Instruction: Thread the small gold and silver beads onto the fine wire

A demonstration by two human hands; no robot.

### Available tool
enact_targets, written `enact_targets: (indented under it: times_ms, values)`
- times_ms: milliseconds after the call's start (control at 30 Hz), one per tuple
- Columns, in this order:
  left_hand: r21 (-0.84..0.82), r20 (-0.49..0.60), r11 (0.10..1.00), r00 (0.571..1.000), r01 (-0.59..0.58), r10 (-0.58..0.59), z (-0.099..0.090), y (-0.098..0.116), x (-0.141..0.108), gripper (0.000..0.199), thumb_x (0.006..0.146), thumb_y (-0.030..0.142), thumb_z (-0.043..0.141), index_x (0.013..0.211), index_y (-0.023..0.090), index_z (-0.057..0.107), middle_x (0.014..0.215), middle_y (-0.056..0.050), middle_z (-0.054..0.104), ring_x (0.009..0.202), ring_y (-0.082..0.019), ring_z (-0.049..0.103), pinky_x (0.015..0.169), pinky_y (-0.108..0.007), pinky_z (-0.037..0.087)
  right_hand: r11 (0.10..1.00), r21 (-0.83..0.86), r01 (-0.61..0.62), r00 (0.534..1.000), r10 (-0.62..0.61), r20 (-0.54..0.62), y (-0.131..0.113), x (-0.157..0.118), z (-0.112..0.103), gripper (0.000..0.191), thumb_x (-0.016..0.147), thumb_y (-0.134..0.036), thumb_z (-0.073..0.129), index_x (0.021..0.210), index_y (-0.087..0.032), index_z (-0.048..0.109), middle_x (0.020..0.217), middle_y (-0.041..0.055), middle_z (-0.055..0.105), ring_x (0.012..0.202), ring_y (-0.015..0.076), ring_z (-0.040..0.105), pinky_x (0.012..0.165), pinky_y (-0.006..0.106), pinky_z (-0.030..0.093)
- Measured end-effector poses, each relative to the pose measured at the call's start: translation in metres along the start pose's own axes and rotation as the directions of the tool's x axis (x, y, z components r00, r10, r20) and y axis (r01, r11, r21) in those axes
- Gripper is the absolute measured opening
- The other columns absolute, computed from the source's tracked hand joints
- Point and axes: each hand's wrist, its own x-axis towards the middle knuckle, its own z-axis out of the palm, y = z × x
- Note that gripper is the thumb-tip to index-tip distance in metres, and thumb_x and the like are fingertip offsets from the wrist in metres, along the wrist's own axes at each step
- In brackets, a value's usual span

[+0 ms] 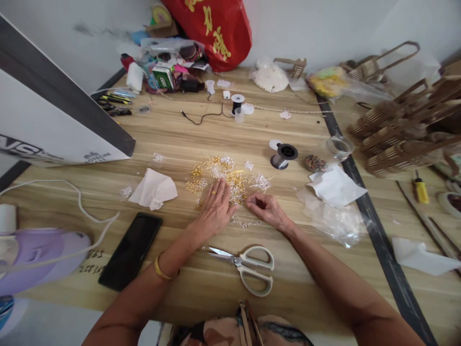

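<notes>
Loose pile of tiny gold and silver metal pieces point(236, 180), on pale wood-grain desk point(162, 129), left hand point(213, 207) palm-down at its near edge, grip flattened, right hand point(268, 210) just beside, fingers curled, grip's closure and contents indeterminable, white-handled steel scissors point(236, 261) nearer the body.

Beads point(236, 180): gold and silver, small, loose, heaped unevenly on the tabletop point(216, 137). Rings point(196, 186): gold, loosely clustered, heap's left side. Pins point(261, 182): silver, thin, lying crisscrossed, heap's right side. Chain point(245, 222): silver, thin, lying loosely, near side.
</notes>
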Motion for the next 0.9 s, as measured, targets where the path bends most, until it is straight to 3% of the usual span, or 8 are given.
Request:
enact_targets:
  times_ms: [167, 333, 633, 900]
  values:
    - [-0.04, -0.088, 0.997, 0.993, 0.071, -0.074, 0.005, -0.016, 0.011, 0.066, 0.096, 0.05, 0.032, 0.144, 0.004, 0.031, 0.154, -0.025, 0.026, 0.146, -0.035, 0.017, 0.117, -0.055, 0.02, 1.0, 0.003, -0.005, 1.0, 0.005, -0.003, 0.0, 0.0, 0.0, 0.026, 0.086, -0.041, 0.058, 0.08, -0.016, 0.06, 0.065, -0.0013, 0.051, 0.057, 0.0096, 0.042, 0.052, 0.023, 0.033]
    - [-0.027, -0.04, 0.997, 0.997, 0.066, -0.067, 0.007, -0.025, 0.017, 0.068, 0.096, 0.05, 0.03, 0.141, -0.001, 0.034, 0.151, -0.028, 0.029, 0.145, -0.036, 0.02, 0.117, -0.055, 0.02, 1.0, 0.008, -0.006, 1.0, 0.006, 0.001, -0.001, 0.0, 0.0, 0.023, 0.087, -0.038, 0.058, 0.08, -0.016, 0.06, 0.065, -0.0011, 0.051, 0.057, 0.0096, 0.042, 0.052, 0.023, 0.033]
    - [-0.005, 0.016, 0.999, 0.999, -0.036, 0.036, 0.003, -0.01, 0.014, 0.066, 0.097, 0.047, 0.029, 0.143, 0.0, 0.031, 0.153, -0.024, 0.029, 0.145, -0.031, 0.021, 0.119, -0.048, 0.02, 1.0, 0.004, -0.004, 1.0, 0.004, 0.001, -0.002, 0.0, 0.0, 0.024, 0.087, -0.038, 0.058, 0.08, -0.015, 0.06, 0.064, -0.0014, 0.05, 0.056, 0.0092, 0.041, 0.052, 0.023, 0.032]
    - [0.03, 0.145, 0.994, 0.984, -0.108, 0.103, -0.004, 0.009, 0.007, 0.066, 0.097, 0.045, 0.031, 0.145, 0.0, 0.027, 0.155, -0.024, 0.021, 0.147, -0.031, 0.015, 0.119, -0.047, 0.02, 1.0, 0.021, 0.004, 1.0, -0.004, -0.003, -0.001, 0.0, 0.001, 0.024, 0.086, -0.038, 0.058, 0.081, -0.015, 0.06, 0.066, -0.0006, 0.053, 0.058, 0.0094, 0.043, 0.053, 0.023, 0.034]
